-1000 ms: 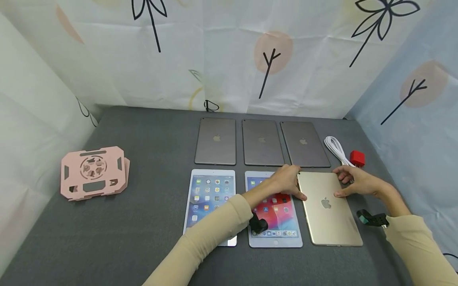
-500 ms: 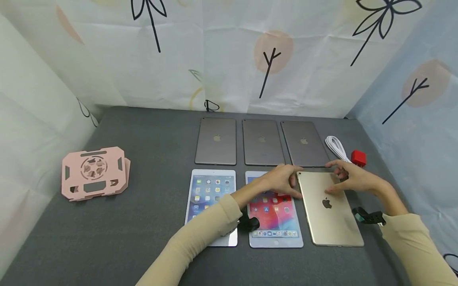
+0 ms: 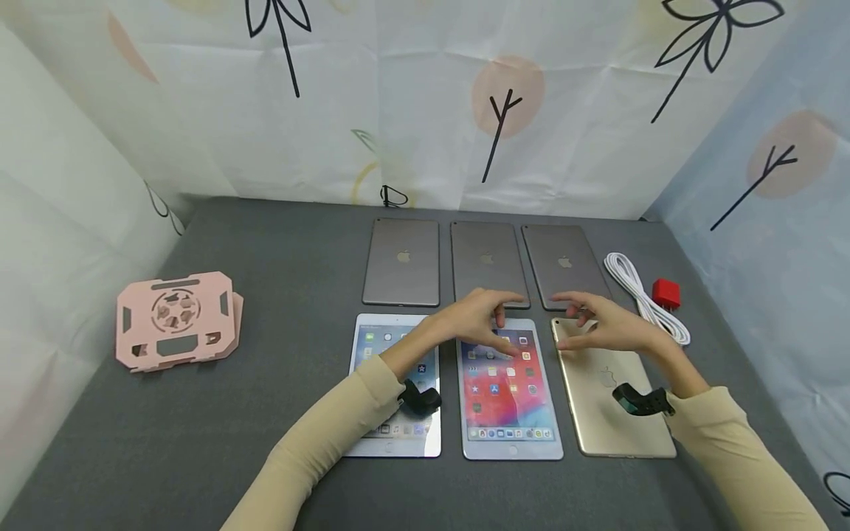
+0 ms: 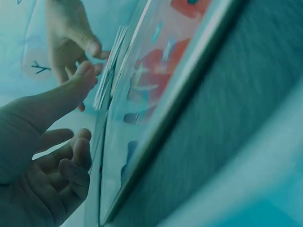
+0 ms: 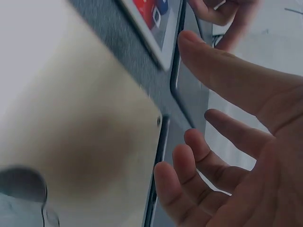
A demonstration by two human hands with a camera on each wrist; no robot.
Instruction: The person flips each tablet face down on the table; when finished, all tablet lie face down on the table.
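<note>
My left hand hovers over the top edge of the middle front tablet, whose lit screen shows a red and pink wallpaper. Thumb and fingers are spread with nothing between them. Over the top left corner of a gold tablet, lying back side up, is my right hand, also loosely spread and holding nothing. In the right wrist view the gold tablet's back lies below those fingers. A white-framed tablet with a lit screen is at the front left, partly covered by my left forearm.
Behind stand out three dark grey tablets in a row, back side up: left, middle, right. A coiled white cable and a red charger plug lie at right. Pink plates with cut-outs lie at far left on the grey table.
Both hands have left the gold tablet's top edges and moved left, the left one toward the middle front tablet. The gold tablet stays about where it was.
</note>
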